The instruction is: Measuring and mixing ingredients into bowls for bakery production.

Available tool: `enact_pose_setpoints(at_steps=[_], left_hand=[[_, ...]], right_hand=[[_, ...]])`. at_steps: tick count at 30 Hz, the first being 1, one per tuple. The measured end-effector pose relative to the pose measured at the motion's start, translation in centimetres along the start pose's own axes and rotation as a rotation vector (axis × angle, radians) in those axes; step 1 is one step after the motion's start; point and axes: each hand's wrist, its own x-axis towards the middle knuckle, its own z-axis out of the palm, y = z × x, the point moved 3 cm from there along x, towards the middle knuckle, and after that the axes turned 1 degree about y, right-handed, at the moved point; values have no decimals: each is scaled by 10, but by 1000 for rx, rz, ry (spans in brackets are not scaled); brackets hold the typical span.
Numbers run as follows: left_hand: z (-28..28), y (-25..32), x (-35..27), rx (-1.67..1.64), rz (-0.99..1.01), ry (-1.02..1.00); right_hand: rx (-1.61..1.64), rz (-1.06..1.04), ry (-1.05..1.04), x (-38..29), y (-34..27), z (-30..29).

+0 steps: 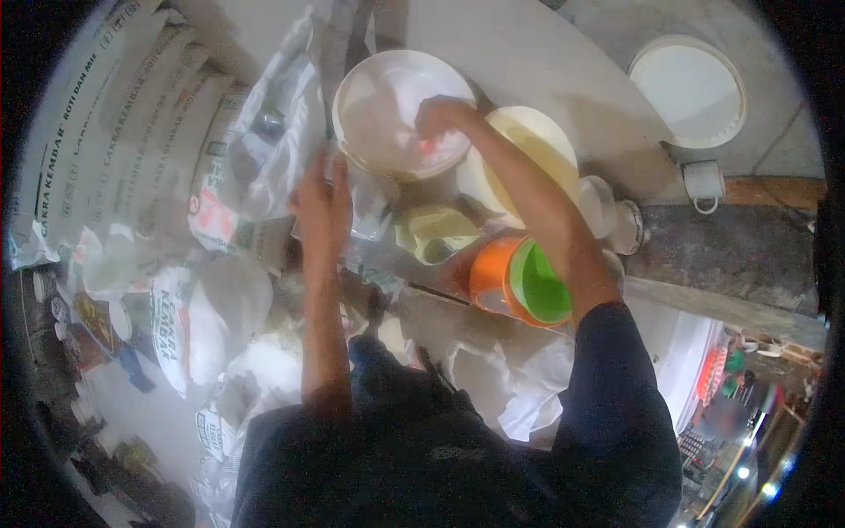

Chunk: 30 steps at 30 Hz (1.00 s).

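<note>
My right hand (449, 115) is curled over the inside of a round white plastic bucket (370, 86). Just below its fingers shows a small red object (429, 146), blurred, which the fingers appear to grip. A pale powdery layer seems to cover the bucket's bottom. Left of the bucket, my left hand (323, 198) is raised beside a clear plastic bag (280, 132); blur hides whether the fingers pinch it. Under my right forearm stand a cream tub (554, 142) and an orange container (490, 274) with a green inside (531, 284).
Stacked printed flour sacks (119, 138) rise at the left. An opened sack (175, 330) with white contents stands nearer me. At the right are a white round lid (686, 92) and a white mug (704, 181). Another person (726, 419) is far off at lower right.
</note>
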Motion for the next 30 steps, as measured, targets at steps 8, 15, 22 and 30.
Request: enact_pose_setpoints(at_steps=[8, 15, 22, 30], left_hand=[[-11, -9, -53, -80, 95, 168], [-3, 4, -122, -104, 138, 241], [40, 38, -169, -495, 207, -144], [105, 92, -187, -675, 372, -404]], right_hand=[[276, -159, 134, -16, 7, -13], [412, -232, 287, -75, 16, -40], [617, -235, 342, -213, 33, -32], [462, 8, 366, -368, 67, 77]])
